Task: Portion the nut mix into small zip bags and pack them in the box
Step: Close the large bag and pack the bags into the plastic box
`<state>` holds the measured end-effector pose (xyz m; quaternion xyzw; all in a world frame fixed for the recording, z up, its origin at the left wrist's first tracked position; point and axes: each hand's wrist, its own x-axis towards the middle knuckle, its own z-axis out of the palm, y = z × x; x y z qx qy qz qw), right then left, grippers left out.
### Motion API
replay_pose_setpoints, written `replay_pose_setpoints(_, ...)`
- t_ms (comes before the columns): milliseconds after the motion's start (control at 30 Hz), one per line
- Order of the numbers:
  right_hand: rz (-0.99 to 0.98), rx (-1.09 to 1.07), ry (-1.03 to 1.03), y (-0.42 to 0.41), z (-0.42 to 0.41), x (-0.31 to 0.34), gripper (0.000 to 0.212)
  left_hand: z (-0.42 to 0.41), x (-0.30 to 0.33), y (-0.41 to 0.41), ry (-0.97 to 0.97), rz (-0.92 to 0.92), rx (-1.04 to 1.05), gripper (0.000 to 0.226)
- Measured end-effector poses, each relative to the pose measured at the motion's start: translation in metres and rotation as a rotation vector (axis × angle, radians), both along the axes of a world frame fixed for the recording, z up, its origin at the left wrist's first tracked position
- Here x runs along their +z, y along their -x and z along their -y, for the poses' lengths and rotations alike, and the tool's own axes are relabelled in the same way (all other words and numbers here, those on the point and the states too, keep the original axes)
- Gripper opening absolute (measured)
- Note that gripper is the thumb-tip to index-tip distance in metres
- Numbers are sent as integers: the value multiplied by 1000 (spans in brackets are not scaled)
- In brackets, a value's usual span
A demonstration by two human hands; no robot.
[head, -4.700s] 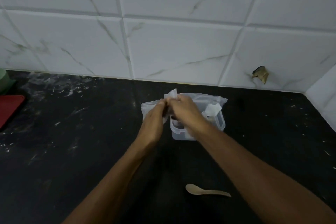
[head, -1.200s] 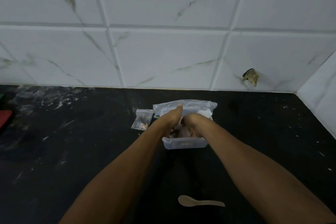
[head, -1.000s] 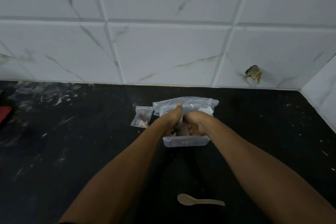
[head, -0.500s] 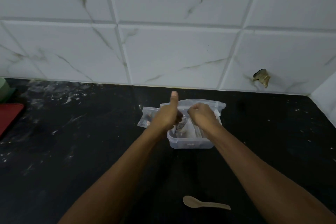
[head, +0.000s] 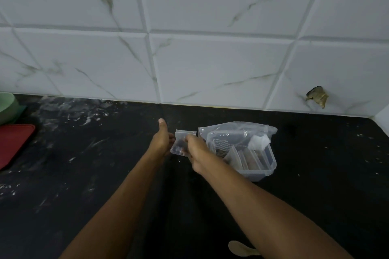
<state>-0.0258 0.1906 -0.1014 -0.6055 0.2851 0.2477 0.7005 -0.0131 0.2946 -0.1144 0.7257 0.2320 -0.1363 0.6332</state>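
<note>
Both hands met on the small zip bag (head: 180,145), just left of the clear plastic box (head: 260,163). The left hand (head: 161,140) steadied its edge, thumb raised, while the right hand (head: 194,150) pinched it, likely to press the seal before packing.

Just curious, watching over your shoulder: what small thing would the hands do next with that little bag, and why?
Probably carry the small zip bag right and slip it into the clear box. Both the left hand and right hand hold it beside the box, where other bags already stand.
</note>
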Motion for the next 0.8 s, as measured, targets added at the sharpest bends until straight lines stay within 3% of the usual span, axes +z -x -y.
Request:
replay_pose_setpoints(100, -11, 47, 77, -14, -3, -5, 17, 6, -12, -11, 38, -36, -4, 86)
replay_pose_setpoints(233, 7, -48, 86, -24, -11, -18, 23, 16, -12, -19, 125, -85, 13, 90)
replay_pose_setpoints(433, 16, -108, 20, -25, -16, -25, 4, 12, -8, -20, 201, -108, 39, 90)
replay_pose_setpoints(500, 23, -89, 5, -19, -18, -29, 28, 7, -13, -15, 200, -96, 54, 89)
replay_pose_setpoints(567, 12, -57, -4, -12, -19, -30, 41, 2, -17, -7, 155, -45, 85, 83)
replay_pose_setpoints(667, 33, 47, -40, 3, -19, -20, 23, -2, -16, 13, 98, 45, 71, 78)
replay_pose_setpoints(800, 184, 122, -62, 22, -8, 5, 24, 9, 2, 43, -38, 255, -32, 75)
